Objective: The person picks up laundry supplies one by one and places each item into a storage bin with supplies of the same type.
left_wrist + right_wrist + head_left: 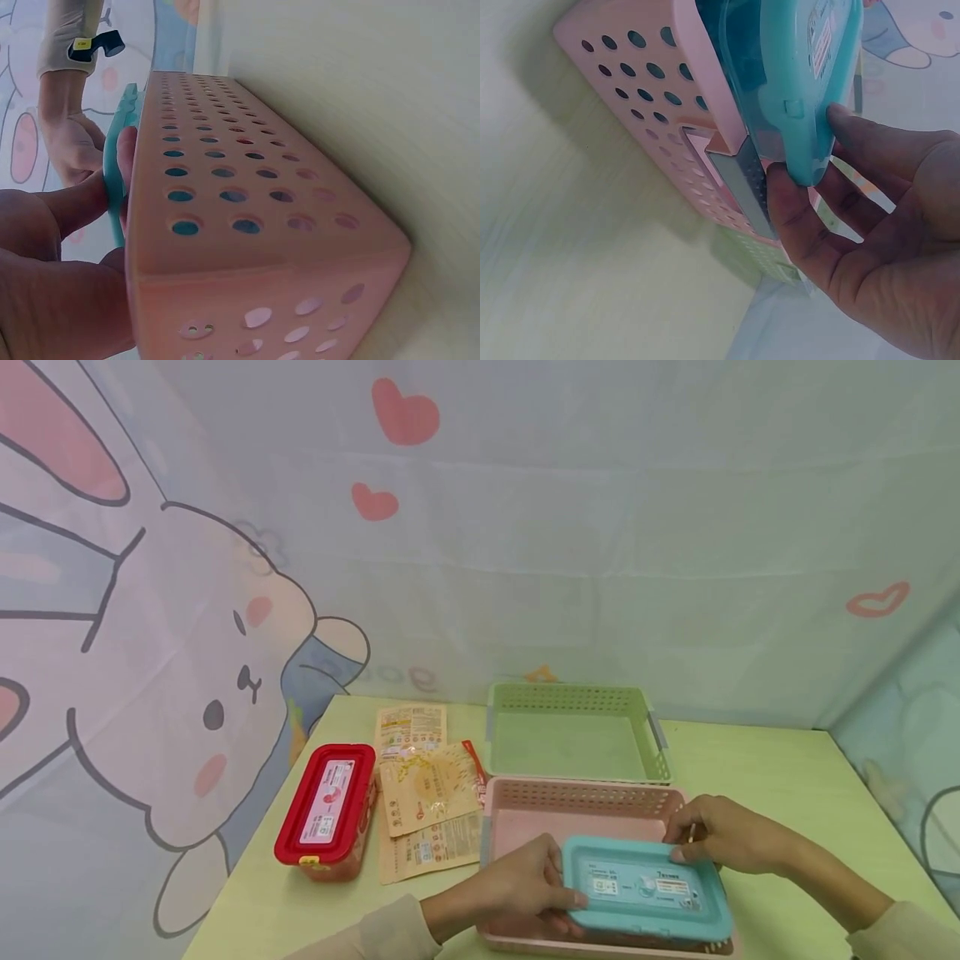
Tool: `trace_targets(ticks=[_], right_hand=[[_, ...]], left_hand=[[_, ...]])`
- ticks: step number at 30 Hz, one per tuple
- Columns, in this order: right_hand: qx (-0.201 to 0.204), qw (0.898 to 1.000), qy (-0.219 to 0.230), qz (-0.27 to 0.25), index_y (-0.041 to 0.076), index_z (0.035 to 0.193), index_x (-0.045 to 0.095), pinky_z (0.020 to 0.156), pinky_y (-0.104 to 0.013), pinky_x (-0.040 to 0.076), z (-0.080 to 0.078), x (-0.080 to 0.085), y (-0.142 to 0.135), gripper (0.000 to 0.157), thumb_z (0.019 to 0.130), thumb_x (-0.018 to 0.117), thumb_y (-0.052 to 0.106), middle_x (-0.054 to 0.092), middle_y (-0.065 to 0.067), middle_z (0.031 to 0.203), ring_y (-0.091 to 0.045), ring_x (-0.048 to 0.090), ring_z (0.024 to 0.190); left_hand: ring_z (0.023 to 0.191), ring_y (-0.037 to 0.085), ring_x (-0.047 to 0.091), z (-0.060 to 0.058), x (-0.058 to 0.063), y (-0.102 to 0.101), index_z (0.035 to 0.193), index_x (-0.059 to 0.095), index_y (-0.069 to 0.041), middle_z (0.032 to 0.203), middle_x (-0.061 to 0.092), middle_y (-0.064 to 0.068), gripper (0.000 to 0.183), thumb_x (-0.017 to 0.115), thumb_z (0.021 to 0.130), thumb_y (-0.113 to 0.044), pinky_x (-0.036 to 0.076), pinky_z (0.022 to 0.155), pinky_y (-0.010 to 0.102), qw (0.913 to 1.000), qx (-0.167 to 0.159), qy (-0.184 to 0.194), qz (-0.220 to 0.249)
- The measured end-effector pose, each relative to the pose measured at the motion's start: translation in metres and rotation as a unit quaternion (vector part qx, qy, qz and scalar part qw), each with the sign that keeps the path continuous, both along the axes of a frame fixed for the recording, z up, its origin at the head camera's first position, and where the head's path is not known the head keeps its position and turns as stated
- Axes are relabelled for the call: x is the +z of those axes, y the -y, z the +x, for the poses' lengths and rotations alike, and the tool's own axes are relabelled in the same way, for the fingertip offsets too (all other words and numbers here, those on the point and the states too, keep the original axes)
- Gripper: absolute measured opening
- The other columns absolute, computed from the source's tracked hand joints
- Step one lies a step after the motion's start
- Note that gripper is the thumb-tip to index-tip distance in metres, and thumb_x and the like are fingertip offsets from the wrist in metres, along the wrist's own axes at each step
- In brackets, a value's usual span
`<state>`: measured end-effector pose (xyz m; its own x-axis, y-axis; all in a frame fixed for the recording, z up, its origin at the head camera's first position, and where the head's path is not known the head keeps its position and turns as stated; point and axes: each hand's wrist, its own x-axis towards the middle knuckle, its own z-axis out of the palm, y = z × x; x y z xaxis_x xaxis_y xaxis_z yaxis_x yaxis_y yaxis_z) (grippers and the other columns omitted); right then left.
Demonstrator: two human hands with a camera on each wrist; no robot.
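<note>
Both hands hold a container with a teal lid [645, 893], which lies partly inside the pink basket [585, 795]. My left hand [517, 889] grips the container's left end, thumb on top of the lid and fingers under its rim. At the opposite end my right hand [727, 835] pinches the lid's far right corner between thumb and fingers. In the right wrist view the container's clear body [761, 112] shows below the lid, inside the basket wall. The left wrist view shows teal through the holes of the basket side [225, 172].
Behind the pink basket stands a green basket [570, 739]. To the left lie several tan packets [431, 789] in an overlapping pile. A red-lidded container [326, 806] sits at the table's left side. A printed curtain [562, 527] hangs along the table's back edge.
</note>
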<state>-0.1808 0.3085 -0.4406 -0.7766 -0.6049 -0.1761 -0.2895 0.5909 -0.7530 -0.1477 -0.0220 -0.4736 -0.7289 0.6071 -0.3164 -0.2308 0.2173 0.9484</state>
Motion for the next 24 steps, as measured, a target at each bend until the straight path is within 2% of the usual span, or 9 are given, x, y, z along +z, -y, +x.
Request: trace_targets(ticks=[7, 14, 24], right_hand=[[-0.006, 1.000, 0.013, 0.006, 0.013, 0.098, 0.079, 0.061, -0.027, 0.052, 0.0007, 0.0018, 0.0005, 0.004, 0.098, 0.075, 0.016, 0.069, 0.003, 0.087, -0.014, 0.060, 0.077], [-0.011, 1.000, 0.015, 0.013, 0.009, 0.099, 0.079, 0.060, -0.027, 0.051, 0.0026, 0.0040, 0.0015, 0.005, 0.098, 0.074, 0.008, 0.068, 0.000, 0.088, -0.013, 0.058, 0.076], [-0.026, 0.999, 0.031, 0.024, 0.010, 0.102, 0.081, 0.056, -0.032, 0.056, -0.0002, 0.0048, 0.0016, 0.008, 0.097, 0.076, 0.011, 0.070, 0.000, 0.087, -0.012, 0.061, 0.075]], left_hand=[[0.070, 0.036, 0.078, -0.0004, -0.0029, -0.0006, 0.102, 0.043, 0.001, 0.071, 0.072, 0.022, 0.032, 0.075, 0.095, 0.005, 0.063, 0.060, 0.031, 0.9999, -0.007, -0.008, 0.004], [0.067, 0.034, 0.078, 0.0000, -0.0054, -0.0013, 0.101, 0.044, 0.001, 0.069, 0.071, 0.023, 0.033, 0.075, 0.095, 0.005, 0.063, 0.060, 0.033, 0.9999, -0.004, -0.011, 0.007], [0.071, 0.038, 0.078, -0.0013, -0.0028, 0.0007, 0.099, 0.045, 0.003, 0.072, 0.071, 0.025, 0.030, 0.074, 0.095, 0.006, 0.063, 0.061, 0.033, 0.9997, -0.010, -0.005, 0.023]])
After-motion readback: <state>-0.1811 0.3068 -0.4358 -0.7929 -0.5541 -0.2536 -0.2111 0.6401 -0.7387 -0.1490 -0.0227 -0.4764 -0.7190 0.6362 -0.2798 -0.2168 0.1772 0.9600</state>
